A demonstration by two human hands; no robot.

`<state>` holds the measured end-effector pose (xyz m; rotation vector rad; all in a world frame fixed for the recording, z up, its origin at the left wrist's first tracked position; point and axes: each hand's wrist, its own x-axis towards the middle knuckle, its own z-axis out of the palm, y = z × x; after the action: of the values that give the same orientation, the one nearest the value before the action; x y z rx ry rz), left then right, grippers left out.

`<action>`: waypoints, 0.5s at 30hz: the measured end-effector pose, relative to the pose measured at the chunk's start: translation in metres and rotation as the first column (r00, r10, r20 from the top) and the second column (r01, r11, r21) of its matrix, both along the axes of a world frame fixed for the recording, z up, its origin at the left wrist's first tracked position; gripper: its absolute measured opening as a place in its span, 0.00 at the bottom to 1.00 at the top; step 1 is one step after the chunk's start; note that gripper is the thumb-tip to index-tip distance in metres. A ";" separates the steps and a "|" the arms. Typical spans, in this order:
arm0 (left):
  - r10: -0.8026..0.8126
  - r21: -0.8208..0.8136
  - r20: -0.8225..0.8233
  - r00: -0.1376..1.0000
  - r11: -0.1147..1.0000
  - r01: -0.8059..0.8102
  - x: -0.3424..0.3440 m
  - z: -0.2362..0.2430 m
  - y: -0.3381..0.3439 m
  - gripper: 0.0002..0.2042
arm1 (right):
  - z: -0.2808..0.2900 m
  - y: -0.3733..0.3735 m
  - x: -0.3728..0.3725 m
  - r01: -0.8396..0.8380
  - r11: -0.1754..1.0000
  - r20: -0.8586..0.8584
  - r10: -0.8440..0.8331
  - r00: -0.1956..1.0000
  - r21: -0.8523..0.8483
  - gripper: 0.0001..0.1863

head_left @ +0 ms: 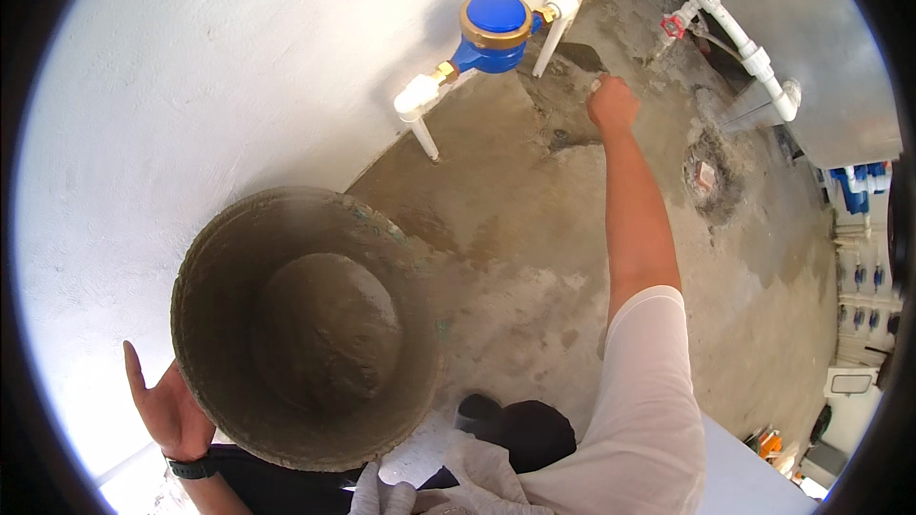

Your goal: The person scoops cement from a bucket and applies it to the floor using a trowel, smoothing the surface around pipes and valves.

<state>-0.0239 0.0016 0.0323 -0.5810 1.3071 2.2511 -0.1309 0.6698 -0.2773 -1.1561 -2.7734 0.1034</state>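
A large round bucket (229, 257), coated in grey mortar, is at the left close to my body, its mouth facing me. Wet grey mortar (329, 329) lies in its bottom. Beside the bucket's lower left side is my left hand (176, 412), thumb spread away from it; the other fingers are partly hidden by the rim. My right arm reaches far forward, and my right hand (615, 103) is closed in a fist low over the cement floor (534, 296). A dark flat shape, apparently a trowel blade (578, 57), shows just beyond the fist; its handle is mostly hidden.
A blue water meter (496, 29) on white pipes runs along the white wall (239, 57). At the far right stand a metal tank (840, 57), a white pipe (730, 29) and a red valve handle (673, 27). A rough hole (706, 176) breaks the floor. More meters line the right edge.
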 end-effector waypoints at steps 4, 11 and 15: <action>-0.045 -0.017 -0.030 0.999 0.999 0.045 -0.001 0.001 0.005 0.49 | -0.004 -0.007 0.004 -0.022 0.999 0.064 0.025 0.998 -0.037 0.14; -0.068 0.023 -0.031 0.997 0.997 0.069 -0.001 0.001 0.004 0.48 | 0.005 -0.027 -0.003 -0.016 0.997 0.050 0.020 0.999 -0.077 0.14; -0.114 0.102 -0.068 0.991 0.987 0.121 -0.002 -0.002 0.001 0.47 | 0.012 -0.026 -0.005 -0.010 0.974 -0.029 0.003 1.000 -0.225 0.15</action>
<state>-0.0255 0.0028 0.0303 -0.3895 1.2097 2.2405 -0.1355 0.6437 -0.2653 -1.1832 -2.7961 0.4429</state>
